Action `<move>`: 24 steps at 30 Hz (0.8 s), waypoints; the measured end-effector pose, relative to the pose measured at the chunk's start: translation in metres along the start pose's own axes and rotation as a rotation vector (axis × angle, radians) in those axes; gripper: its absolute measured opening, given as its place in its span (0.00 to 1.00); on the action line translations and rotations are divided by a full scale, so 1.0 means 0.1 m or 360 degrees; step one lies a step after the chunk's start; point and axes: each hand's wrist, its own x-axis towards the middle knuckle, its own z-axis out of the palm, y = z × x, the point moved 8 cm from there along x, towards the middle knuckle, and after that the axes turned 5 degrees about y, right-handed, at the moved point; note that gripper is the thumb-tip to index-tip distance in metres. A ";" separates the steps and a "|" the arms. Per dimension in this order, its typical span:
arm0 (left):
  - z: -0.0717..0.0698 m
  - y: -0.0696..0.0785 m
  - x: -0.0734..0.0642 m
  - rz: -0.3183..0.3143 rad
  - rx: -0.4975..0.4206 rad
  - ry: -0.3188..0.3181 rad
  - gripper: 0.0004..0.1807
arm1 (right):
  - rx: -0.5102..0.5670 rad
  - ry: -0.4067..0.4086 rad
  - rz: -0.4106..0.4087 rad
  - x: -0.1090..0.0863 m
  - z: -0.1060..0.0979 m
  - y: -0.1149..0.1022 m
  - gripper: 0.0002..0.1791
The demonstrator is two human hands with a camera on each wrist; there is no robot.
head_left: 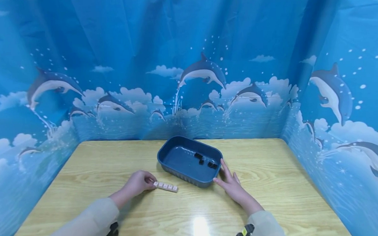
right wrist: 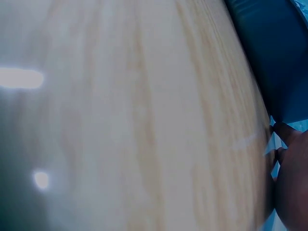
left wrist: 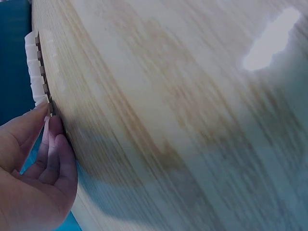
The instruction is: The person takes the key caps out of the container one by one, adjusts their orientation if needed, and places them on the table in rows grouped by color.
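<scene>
In the head view my left hand (head_left: 142,181) pinches the left end of a short row of small cream keycap-like blocks (head_left: 165,186) joined in a strip, each with a small mark on top. From the left wrist view, thumb and fingertips of the left hand (left wrist: 41,163) meet at the near end of the strip (left wrist: 32,67), whose side shows small brown bits. My right hand (head_left: 232,188) has its fingers spread against the right end of a dark blue plastic box (head_left: 187,177). Several small black pieces (head_left: 201,162) lie inside that box.
A light wood-grain table (head_left: 114,154) carries everything, with a bright reflection near its front edge. Behind it and along the sides hangs a blue curtain (head_left: 135,74) printed with dolphins. Dark devices (head_left: 245,233) are strapped at both wrists.
</scene>
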 end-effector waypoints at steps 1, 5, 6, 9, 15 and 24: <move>0.00 0.00 0.00 -0.0003 -0.0005 -0.0004 0.09 | -0.0001 0.0003 -0.0002 0.00 0.00 0.00 0.47; 0.01 -0.02 0.02 -0.0037 -0.0019 -0.0008 0.09 | 0.0001 0.0011 0.0006 0.00 0.00 0.01 0.47; 0.02 -0.02 0.02 -0.0033 -0.0012 -0.0009 0.09 | 0.0001 0.0012 0.0007 0.00 0.00 0.01 0.47; 0.02 -0.02 0.02 -0.0048 -0.0014 -0.0002 0.09 | 0.0013 0.0011 0.0015 0.00 0.00 0.01 0.47; 0.01 0.00 0.02 -0.0019 0.0002 0.0002 0.09 | 0.0021 0.0000 0.0033 0.01 0.01 0.02 0.48; 0.02 -0.01 0.02 -0.0012 -0.0022 0.0000 0.09 | 0.0014 0.0002 0.0044 0.01 0.00 0.01 0.48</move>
